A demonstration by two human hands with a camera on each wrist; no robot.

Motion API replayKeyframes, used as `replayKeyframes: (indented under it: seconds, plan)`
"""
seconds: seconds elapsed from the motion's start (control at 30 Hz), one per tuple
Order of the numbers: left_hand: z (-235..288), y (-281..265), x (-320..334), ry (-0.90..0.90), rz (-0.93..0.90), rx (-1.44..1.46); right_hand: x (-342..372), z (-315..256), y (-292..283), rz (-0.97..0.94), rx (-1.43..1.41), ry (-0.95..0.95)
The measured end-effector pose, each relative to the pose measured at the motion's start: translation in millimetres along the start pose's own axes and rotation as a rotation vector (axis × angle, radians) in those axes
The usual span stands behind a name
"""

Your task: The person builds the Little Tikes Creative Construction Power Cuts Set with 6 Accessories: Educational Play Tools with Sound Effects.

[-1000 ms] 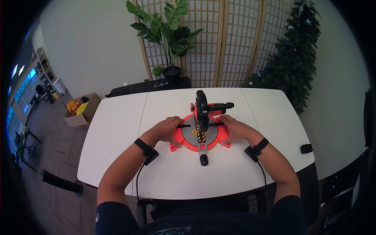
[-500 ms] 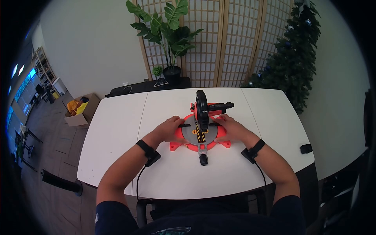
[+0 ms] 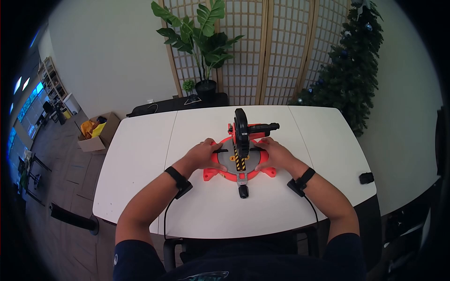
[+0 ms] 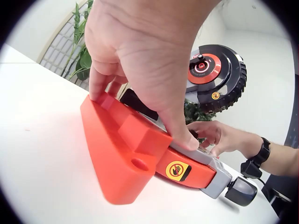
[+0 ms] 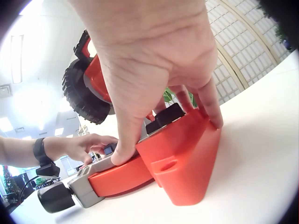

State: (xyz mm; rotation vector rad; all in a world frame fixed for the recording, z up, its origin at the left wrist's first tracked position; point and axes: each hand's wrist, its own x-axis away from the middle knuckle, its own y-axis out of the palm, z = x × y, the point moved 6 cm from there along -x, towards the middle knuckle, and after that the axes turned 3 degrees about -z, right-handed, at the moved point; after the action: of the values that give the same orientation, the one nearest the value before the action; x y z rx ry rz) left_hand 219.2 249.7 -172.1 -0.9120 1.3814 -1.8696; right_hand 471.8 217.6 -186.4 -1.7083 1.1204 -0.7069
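Note:
A toy miter saw [image 3: 242, 131] stands on the white table in front of me, its black toothed blade raised over a grey round turntable [image 3: 253, 161]. My left hand [image 3: 202, 155] grips the left side of its red base [image 4: 117, 163], thumb on the turntable's front part and fingers over the back of the base. On the opposite side my right hand [image 3: 277, 154] holds the base the same way, as the right wrist view shows. A black knob [image 3: 243, 191] sticks out toward me at the front.
The white table [image 3: 140, 196] carries a small black object [image 3: 366, 178] near its right edge. Behind it stand a potted plant [image 3: 206, 86], a folding screen [image 3: 243, 56] and a decorated tree [image 3: 349, 70]. An open cardboard box [image 3: 101, 140] sits on the floor at left.
Both hands have moved slightly inward on the base, thumbs now farther onto the turntable. The saw has stayed in nearly the same place.

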Motion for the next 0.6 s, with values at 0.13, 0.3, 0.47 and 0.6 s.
replayKeyframes:
  seconds: [0.13, 0.3, 0.47, 0.6]
  plan:
    - [1.0, 0.5, 0.2, -0.001, -0.002, -0.01, -0.4, 1.3, 2.6, 0.01, -0.019, -0.014]
    - [2.0, -0.5, 0.9, -0.014, -0.011, 0.001, 1.0, -0.5, 1.3, -0.003, -0.023, -0.007]
    - [1.2, 2.8, 1.0, -0.019, -0.045, 0.005, 4.0, -0.9, 0.9, -0.01, -0.014, 0.0]
    - [1.6, 1.1, 7.7, -0.008, -0.025, 0.055, 5.6, 4.0, 5.2, 0.0, -0.025, -0.014]
